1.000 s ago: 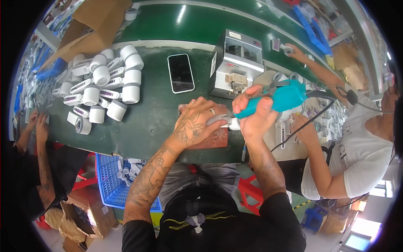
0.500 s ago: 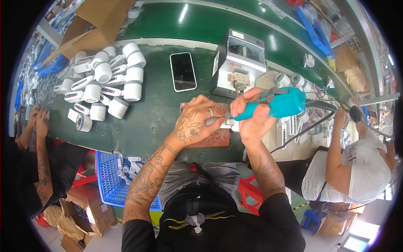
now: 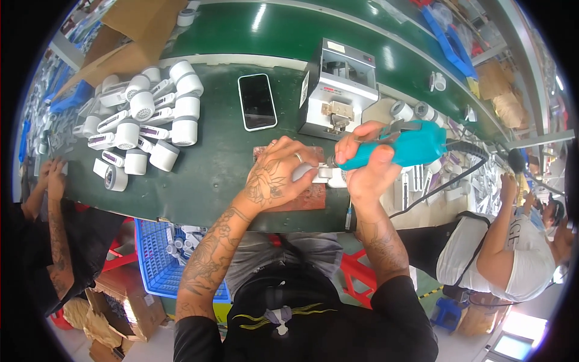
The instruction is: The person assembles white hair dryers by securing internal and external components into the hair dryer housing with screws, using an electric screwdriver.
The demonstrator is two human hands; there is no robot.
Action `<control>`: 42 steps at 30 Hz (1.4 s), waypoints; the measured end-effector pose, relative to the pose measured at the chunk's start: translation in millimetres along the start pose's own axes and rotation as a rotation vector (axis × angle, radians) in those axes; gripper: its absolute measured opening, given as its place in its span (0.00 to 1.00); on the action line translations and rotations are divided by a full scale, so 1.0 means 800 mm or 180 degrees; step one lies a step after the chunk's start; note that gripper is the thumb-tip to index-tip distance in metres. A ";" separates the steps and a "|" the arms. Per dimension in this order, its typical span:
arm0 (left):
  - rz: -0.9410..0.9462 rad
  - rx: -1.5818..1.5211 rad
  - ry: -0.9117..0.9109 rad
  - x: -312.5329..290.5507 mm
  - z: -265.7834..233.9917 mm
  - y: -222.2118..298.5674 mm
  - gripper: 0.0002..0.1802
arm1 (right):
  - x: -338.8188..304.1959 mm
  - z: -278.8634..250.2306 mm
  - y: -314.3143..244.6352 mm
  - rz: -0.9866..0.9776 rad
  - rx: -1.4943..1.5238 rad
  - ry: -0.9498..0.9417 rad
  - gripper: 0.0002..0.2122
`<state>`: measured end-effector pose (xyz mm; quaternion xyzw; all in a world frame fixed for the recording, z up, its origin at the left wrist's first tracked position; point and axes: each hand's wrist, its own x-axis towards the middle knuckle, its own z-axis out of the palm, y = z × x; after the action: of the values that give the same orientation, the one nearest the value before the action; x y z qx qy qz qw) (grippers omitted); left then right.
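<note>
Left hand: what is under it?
Under the left hand are a partly visible white part and a reddish mat; the portions of both that the hand covers cannot be seen.

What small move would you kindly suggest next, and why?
Perhaps check the aim of the teal tool: the right hand holds it close to the white part, the left hand holds that part over the red pad, and contact is unclear.

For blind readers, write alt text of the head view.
A person's right hand holds a teal cylindrical tool at a white plastic piece held by the left hand over a red rectangular mat; white-and-grey plastic devices lie heaped to the left.
</note>
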<state>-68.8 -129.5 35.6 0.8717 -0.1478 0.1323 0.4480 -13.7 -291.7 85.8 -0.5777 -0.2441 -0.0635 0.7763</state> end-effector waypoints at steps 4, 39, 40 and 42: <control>-0.0005 0.0048 -0.0042 0.001 0.001 0.000 0.07 | 0.005 -0.008 0.000 0.0168 -0.0254 0.0240 0.31; 0.0177 0.0429 -0.0095 -0.002 0.011 -0.004 0.11 | 0.027 -0.019 0.022 0.0048 -0.0443 0.0079 0.21; 0.0185 0.0438 -0.0085 -0.004 0.011 -0.003 0.11 | 0.038 -0.017 0.021 -0.0128 -0.0461 0.0257 0.20; 0.0163 0.0624 -0.0006 -0.009 0.009 -0.003 0.11 | 0.058 -0.010 0.030 -0.0278 -0.0553 0.0290 0.20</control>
<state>-73.7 -132.8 27.1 0.9075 -0.1568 0.1567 0.3568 38.3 -282.7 83.9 -0.6281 -0.2271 -0.1444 0.7301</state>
